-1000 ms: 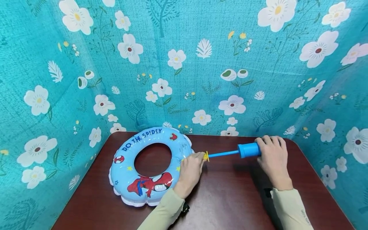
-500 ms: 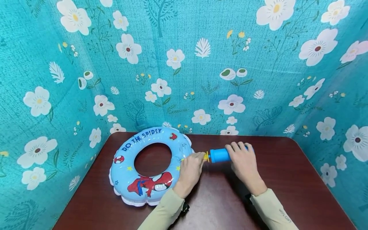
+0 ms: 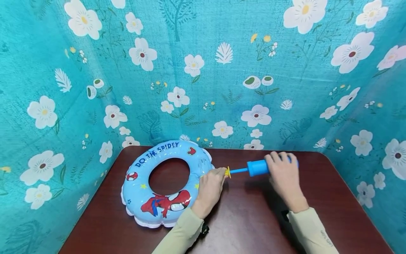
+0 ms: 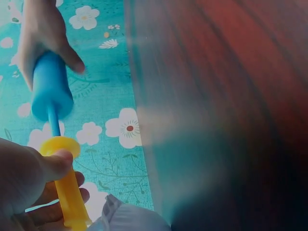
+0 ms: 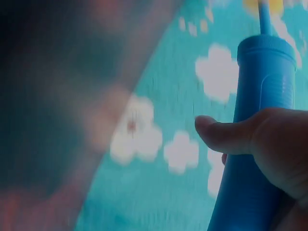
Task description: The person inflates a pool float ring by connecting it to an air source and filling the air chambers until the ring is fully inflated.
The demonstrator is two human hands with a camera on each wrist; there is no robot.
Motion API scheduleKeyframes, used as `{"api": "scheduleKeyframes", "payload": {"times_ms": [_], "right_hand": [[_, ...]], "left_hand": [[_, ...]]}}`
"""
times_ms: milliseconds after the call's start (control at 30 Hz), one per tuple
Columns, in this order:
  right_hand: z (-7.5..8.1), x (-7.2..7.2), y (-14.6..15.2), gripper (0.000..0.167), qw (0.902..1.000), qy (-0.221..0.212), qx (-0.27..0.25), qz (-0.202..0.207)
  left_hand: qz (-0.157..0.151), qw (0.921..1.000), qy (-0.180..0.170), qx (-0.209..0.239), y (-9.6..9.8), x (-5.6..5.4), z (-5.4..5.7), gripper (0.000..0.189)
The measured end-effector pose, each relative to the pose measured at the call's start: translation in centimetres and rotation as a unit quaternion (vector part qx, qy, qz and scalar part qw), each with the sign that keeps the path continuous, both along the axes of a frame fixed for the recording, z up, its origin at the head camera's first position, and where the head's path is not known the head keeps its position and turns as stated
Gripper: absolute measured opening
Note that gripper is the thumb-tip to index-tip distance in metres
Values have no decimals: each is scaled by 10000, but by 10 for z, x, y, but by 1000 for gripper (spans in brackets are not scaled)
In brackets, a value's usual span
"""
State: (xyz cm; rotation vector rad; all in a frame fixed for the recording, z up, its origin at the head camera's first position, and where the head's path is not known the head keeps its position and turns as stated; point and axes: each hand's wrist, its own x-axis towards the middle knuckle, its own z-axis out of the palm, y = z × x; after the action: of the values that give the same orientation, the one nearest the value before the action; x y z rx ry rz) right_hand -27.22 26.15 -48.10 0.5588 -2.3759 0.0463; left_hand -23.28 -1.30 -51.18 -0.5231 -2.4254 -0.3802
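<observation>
A blue air pump (image 3: 258, 167) lies across the space between my two hands, a length of its thin rod (image 3: 239, 170) showing. My right hand (image 3: 283, 176) grips the pump's barrel, fingers over it and thumb across it in the right wrist view. My left hand (image 3: 210, 188) pinches the yellow nozzle (image 4: 70, 197) just below its flange, thumb on one side and fingers behind. The nozzle points at the right side of a light blue inflated swim ring (image 3: 137, 192) with red cartoon prints. In the head view my left hand hides where nozzle and ring meet.
The swim ring lies on the left part of a dark red-brown table (image 3: 250, 222). A turquoise flowered cloth (image 3: 203, 88) hangs close behind the table and along both sides.
My right hand slid the pump barrel left up to the yellow flange, then drew it partway back right, baring the rod again. My left hand and the swim ring have stayed in place.
</observation>
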Motion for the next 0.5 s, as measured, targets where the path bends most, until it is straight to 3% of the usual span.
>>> {"api": "scheduleKeyframes", "payload": {"times_ms": [133, 233, 500], "right_hand": [[-15, 6, -32, 42, 9993, -9, 278, 267], [-18, 8, -39, 41, 9988, -91, 359, 329], [1, -5, 19, 60, 9994, -115, -321, 30]], "left_hand": [[-105, 9999, -123, 34, 1, 2, 0, 14], [-131, 9994, -266, 151, 1, 2, 0, 13], [1, 9992, -332, 222, 0, 1, 4, 11]]}}
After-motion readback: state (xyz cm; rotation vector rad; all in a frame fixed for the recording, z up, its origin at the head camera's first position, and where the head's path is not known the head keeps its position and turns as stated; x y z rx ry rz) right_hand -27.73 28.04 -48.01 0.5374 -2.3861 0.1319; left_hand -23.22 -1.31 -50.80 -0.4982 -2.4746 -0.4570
